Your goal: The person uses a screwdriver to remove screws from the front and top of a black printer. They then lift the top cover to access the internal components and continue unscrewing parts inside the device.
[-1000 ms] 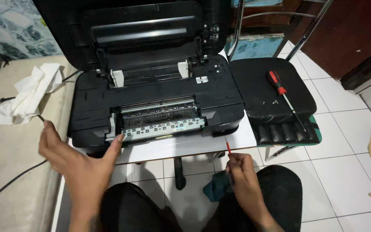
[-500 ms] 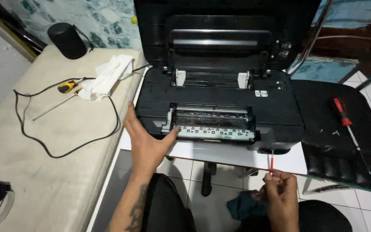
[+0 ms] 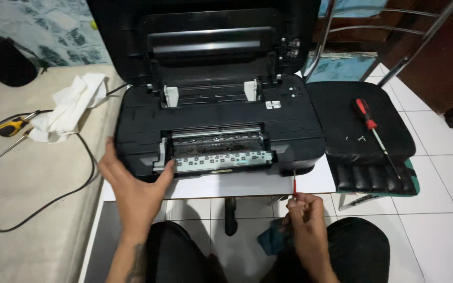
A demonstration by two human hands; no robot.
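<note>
Printer [image 3: 221, 120], black, sits on a white table [image 3: 247, 184] with its lid raised and its front open, so that a pale inner strip with a row of small dark marks shows at the mouth. Left hand [image 3: 135, 186] lies open against the front left corner of the printer, thumb touching the edge of the opening, fingers spread along the casing. Right hand [image 3: 304, 212] is closed around a thin red screwdriver [image 3: 294, 184], held upright with its tip just under the front right edge of the printer; whether the tip touches cannot be told. A teal cloth [image 3: 273, 238] lies on the lap just left of that hand.

To the right, a black chair [image 3: 342, 112] stands beside the table and carries a larger red-handled screwdriver [image 3: 372, 128] and two small screws [image 3: 360, 138] near its shaft. To the left, a beige bed [image 3: 27, 194] holds crumpled white tissue [image 3: 66, 107], a yellow-handled screwdriver [image 3: 11, 127] and a black cable [image 3: 53, 199] that loops across it. A dark round speaker [image 3: 3, 60] stands at the far corner of the bed. White floor tiles [image 3: 436, 230] show below.
</note>
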